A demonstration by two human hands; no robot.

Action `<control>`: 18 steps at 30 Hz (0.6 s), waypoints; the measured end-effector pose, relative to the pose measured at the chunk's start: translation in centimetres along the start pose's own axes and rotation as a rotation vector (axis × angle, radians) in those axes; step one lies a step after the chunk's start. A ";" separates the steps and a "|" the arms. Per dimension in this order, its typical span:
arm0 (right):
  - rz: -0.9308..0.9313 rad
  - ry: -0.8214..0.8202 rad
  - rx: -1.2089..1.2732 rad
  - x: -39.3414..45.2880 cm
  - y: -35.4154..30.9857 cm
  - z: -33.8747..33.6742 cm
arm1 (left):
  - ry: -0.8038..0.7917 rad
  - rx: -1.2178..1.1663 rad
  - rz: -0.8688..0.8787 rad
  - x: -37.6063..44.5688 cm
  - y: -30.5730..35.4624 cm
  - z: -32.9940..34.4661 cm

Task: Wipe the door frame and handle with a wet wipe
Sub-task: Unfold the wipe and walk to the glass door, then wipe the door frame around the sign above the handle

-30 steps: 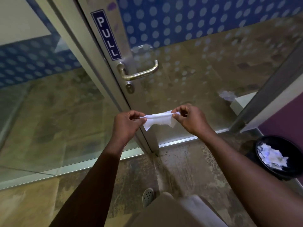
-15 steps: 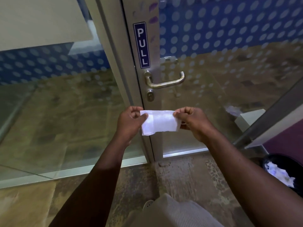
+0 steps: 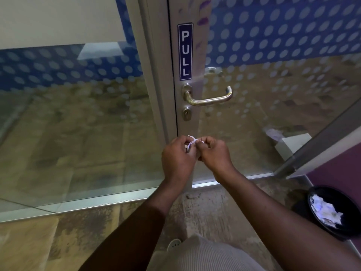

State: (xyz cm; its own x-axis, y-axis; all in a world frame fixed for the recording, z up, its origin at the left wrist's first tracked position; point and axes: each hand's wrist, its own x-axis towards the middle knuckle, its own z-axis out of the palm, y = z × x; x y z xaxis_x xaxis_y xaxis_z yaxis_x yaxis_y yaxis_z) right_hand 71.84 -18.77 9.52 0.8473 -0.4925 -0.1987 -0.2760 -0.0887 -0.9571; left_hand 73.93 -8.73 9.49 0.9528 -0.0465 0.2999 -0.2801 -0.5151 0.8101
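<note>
White wipe, bunched small, pinched between both hands: the left hand and right hand are pressed knuckle to knuckle, fingertips closed on it, only a twisted corner showing. They hang in front of the pale door frame, with the metal handle just above and slightly right, and the keyhole between. Best play, I'd say: fold it into a flat pad, not a ball, so a broad damp face meets the frame. A black bin sits well off to the right.
</note>
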 end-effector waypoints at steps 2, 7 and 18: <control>-0.001 -0.011 0.108 -0.2 -0.1 0.4 | 0.011 -0.005 0.029 0.2 -0.2 -0.3; 0.154 -0.188 0.620 -0.9 -1.0 1.3 | 0.002 0.011 0.180 0.3 -0.1 -0.8; 0.114 0.083 0.790 1.4 -7.1 -0.4 | 0.164 -0.232 0.555 5.5 1.4 -3.7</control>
State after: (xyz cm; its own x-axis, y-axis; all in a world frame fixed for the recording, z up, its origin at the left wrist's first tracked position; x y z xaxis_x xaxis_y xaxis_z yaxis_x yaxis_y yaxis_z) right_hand 74.81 -19.19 16.16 0.7883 -0.5272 -0.3173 0.0707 0.5900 -0.8043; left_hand 78.38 -6.54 14.12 0.6327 -0.1129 0.7661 -0.7641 -0.2515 0.5940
